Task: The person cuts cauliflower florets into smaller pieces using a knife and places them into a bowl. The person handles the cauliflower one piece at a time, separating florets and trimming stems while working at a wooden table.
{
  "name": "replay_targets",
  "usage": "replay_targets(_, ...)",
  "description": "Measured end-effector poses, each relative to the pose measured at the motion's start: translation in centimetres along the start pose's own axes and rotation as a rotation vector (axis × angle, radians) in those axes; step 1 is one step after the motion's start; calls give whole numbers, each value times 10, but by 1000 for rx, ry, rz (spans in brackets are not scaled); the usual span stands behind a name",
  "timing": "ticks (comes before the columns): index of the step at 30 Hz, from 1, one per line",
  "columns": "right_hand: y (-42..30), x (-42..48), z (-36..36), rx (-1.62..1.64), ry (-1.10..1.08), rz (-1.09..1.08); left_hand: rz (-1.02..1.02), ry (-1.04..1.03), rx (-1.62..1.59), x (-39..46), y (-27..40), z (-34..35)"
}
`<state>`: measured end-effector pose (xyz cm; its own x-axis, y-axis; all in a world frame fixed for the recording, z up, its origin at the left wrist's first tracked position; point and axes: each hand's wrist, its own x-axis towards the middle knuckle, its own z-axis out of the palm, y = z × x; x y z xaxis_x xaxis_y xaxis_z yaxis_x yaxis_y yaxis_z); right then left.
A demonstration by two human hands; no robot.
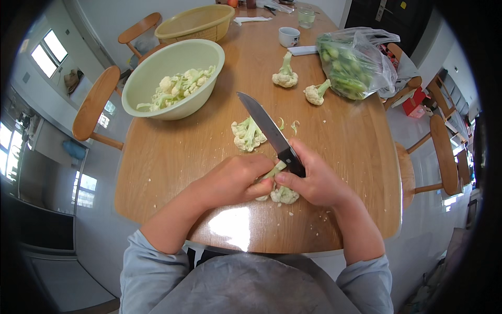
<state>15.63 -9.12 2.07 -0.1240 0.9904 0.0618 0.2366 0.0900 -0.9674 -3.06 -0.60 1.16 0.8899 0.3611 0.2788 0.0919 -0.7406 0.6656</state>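
My left hand grips a cauliflower piece by its pale green stem, close above the table's near part. My right hand is closed around the black handle of a kitchen knife, whose blade points up and to the left, away from me; its thumb touches the cauliflower stem. Just beyond my hands, partly behind the blade, lies another cauliflower piece. Farther off are two stemmed cauliflower pieces. A pale green plastic bowl at the left holds many cut florets.
On the wooden table, crumbs and small leaf scraps lie scattered. A yellow plastic basket stands behind the bowl. At the right rear are a plastic bag of green vegetables, a white cup and a glass. Wooden chairs flank the table.
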Motion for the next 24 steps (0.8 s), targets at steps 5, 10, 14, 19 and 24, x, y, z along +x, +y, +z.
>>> replay_targets(5,7,2,-1,-11,26,2,-38,40,11,1,0,0)
replay_targets(10,2,2,-1,18,54,6,-54,48,-1,2,7,-4)
replay_targets(14,-2,1,-1,17,56,0,-43,62,-18,2,6,-4)
replay_targets(19,-10,-1,-2,17,44,14,-6,76,-17,2,4,-3)
replay_targets(24,-11,-3,-3,36,29,16,23,105,-31,2,5,-3)
